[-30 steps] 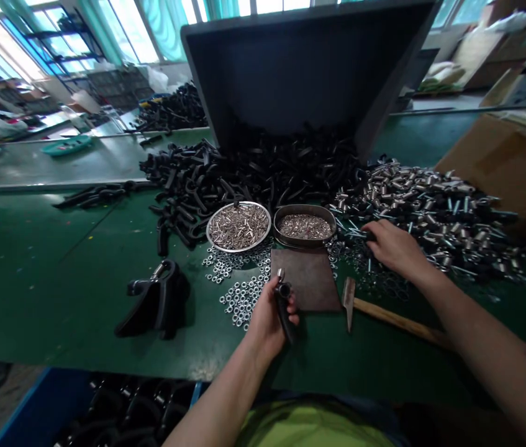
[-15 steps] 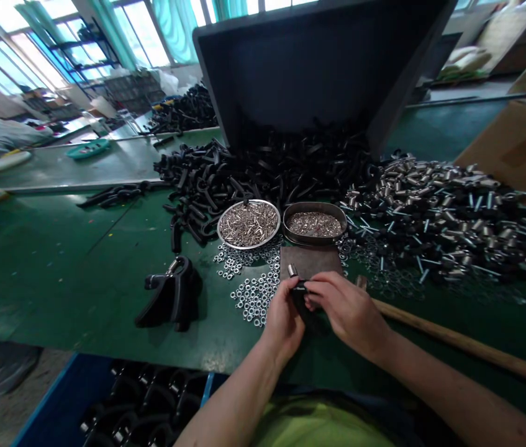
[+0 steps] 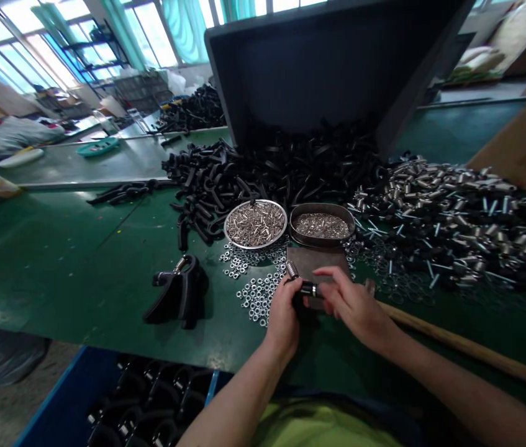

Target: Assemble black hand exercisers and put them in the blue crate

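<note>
My left hand (image 3: 285, 310) is closed around a black plastic clamp (image 3: 308, 288) with a metal coil spring sticking up at its upper left. A silvery band shows near the clamp's right end. There my right hand (image 3: 353, 304) has its fingers curled at the tip, slightly blurred, with the index finger raised. Part of the clamp is hidden by my fingers. Beneath my hands lies a flat metal plate (image 3: 302, 256). Loose nuts (image 3: 258, 298) spread beside my left hand. Farther left, another black clamp with a spring (image 3: 181, 295) stands on the green table (image 3: 81, 267).
A round dish of metal pins (image 3: 256, 225) and an oval tin of small parts (image 3: 322, 225) stand ahead. Black parts (image 3: 263, 174) spill from a big dark bin (image 3: 328, 74). Springs and bolts (image 3: 458, 223) are heaped right, behind a wooden-handled hammer (image 3: 467, 344). A blue crate (image 3: 53, 403) holds clamps below.
My right fingers have shifted toward the clamp's right end, uncovering the silvery band. The clamp and its spring have tilted left. The whole view has swung slightly left.
</note>
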Motion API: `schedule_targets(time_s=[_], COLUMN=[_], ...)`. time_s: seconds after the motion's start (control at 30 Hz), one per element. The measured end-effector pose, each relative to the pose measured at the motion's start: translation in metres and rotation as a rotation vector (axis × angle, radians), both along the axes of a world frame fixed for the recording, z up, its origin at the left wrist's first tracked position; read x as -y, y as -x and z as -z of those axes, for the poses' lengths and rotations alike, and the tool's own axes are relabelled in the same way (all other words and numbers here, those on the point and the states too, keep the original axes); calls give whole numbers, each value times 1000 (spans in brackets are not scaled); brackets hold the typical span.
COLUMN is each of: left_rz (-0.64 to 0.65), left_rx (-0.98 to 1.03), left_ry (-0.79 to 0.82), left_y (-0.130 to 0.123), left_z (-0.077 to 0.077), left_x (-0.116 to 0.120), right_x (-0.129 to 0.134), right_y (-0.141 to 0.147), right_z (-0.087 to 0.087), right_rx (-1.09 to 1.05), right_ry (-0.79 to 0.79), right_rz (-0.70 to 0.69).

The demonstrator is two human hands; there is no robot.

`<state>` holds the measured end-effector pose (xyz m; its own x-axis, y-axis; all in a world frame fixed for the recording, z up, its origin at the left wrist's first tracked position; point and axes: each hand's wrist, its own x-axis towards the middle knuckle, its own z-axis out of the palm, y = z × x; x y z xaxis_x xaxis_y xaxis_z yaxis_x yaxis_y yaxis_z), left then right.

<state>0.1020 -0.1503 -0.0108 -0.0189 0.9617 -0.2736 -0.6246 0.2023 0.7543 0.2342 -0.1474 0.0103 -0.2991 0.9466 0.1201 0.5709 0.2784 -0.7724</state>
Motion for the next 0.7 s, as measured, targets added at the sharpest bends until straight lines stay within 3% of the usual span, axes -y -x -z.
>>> schedule_targets(time_s=[0.1, 0.2, 0.27, 0.33, 0.4, 0.5, 0.57, 0.7], left_rz=[-7, 8, -88, -200, -214, -84, 0, 132], left_rx=[-50, -192, -331, -487, -603, -743, -919, -1280], left_ry=[-6, 5, -3, -23, -27, -49, -104, -302], left_y=[2, 3, 3, 4, 8, 16, 20, 19], left_z=[0, -2, -3, -4, -3, 2, 6, 14], left_x=[-1, -2, -3, -5, -6, -9, -13, -18], right_x=[-1, -1, -2, -3, -8, -30, -55, -112], right_y=[4, 16, 26, 33, 32, 18, 9, 27], right_z=[-1, 2, 6, 9, 11, 10, 6, -3], right_rx=[-89, -460, -755, -943, -937, -544, -206, 178], right_ry=[-98, 277, 516, 617, 692, 780, 606, -54], right_rz=[-4, 87, 179, 236, 235, 39, -78, -79])
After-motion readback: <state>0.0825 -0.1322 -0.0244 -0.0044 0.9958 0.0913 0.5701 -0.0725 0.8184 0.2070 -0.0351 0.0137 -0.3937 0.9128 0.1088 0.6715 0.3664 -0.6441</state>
